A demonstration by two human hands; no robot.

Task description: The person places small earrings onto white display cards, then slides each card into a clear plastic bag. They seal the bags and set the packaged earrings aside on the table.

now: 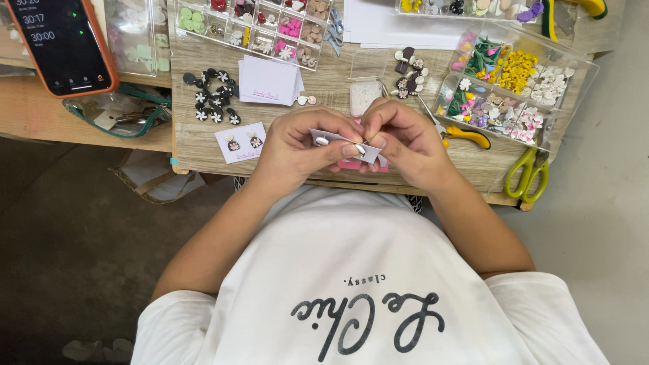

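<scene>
My left hand (297, 143) and my right hand (400, 138) meet over the near edge of a wooden table (196, 145). Together they pinch a small white earring card (338, 142) held flat between the fingers. A small pale earring piece (322, 141) sits on the card by my left thumb. A pink object (362, 165) shows just beneath my hands. On the table left of my left hand lies a finished white card with two dark earrings (241, 142).
A stack of blank white cards (269, 81), black flower earrings (215, 96), clear compartment boxes of coloured pieces (507, 81), yellow-handled pliers (465, 135), green scissors (527, 177) at the table's right edge. A phone in an orange case (57, 40) lies far left.
</scene>
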